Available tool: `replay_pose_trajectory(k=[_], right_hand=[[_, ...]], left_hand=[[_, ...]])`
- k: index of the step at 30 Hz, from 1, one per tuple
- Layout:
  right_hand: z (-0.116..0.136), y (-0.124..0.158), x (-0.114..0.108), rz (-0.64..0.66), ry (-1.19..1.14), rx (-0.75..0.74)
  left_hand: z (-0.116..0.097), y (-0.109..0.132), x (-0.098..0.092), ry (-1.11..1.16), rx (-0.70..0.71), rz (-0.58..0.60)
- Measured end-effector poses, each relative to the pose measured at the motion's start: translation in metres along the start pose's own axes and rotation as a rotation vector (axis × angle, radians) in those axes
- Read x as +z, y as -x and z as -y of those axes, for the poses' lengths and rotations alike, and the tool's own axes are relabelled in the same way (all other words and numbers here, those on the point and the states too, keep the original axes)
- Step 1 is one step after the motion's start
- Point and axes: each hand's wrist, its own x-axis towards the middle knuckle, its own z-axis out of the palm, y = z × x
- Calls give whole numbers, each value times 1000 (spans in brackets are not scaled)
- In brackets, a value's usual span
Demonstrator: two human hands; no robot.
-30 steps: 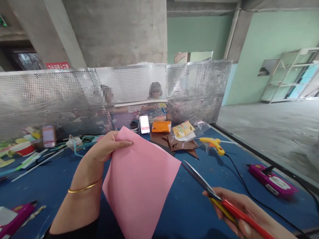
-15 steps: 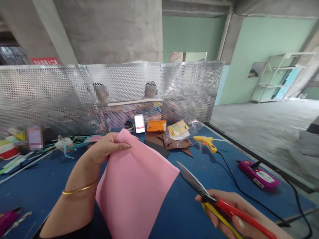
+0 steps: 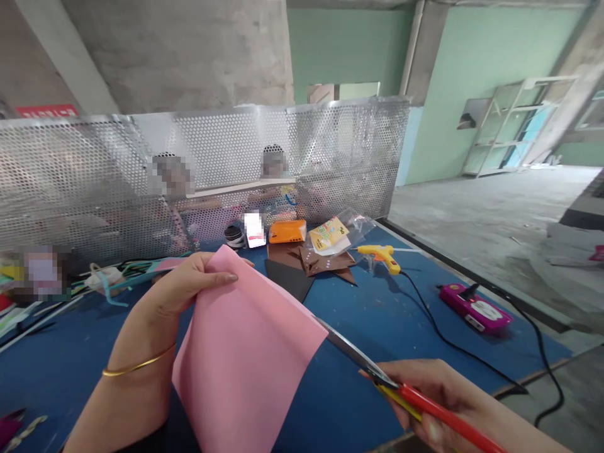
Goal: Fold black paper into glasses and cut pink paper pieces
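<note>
My left hand [image 3: 195, 280] pinches the top edge of a pink sheet [image 3: 250, 352], thumb in front, and the sheet hangs down in a curve. A gold bangle circles the left wrist. My right hand [image 3: 425, 402] is wrapped round scissors [image 3: 391, 384] with red and yellow handles. Their blades point up and left and meet the sheet's right corner; the blades look nearly together, and their tips lie at or behind the sheet's edge.
On the blue table [image 3: 358, 327] lie a yellow glue gun [image 3: 382, 255], a purple power strip [image 3: 474, 308] with black cords, brown and black sheets [image 3: 287, 280], an orange case [image 3: 287, 231], and a lit phone [image 3: 255, 229]. Two people sit behind a perforated metal screen [image 3: 226, 148].
The scissors have moved left to the sheet's right corner, and their blades have come closer together. The whole view has shifted slightly; my left hand keeps its hold on the sheet.
</note>
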Motion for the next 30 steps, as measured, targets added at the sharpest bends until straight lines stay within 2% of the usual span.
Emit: replay_pose_trajectory(k=[6,9,12,16,19,23,26,30], right_hand=[[31,-5,11,165,-36,-49],[37,-5,13,171,-39,-45],[30,-4,11,123,29,-39],[6,-3,5,47,81,-21],[-6,-1,2,40,79,11],[4,-2,8,44,39,14],[17,-4,13,126,35,5],[17,-6,15,100,-7,2]], left_hand=[[-1,-1,2,-2,-12,2],[-1,-1,2,-7,-16,15],[1,-1,0,-14,-10,38],[2,-1,-1,-32,-7,45],[2,-1,-1,-43,-13,44],[0,-1,2,-43,-13,36],[-1,-1,3,-52,-20,29],[0,-2,1,-49,-23,36]])
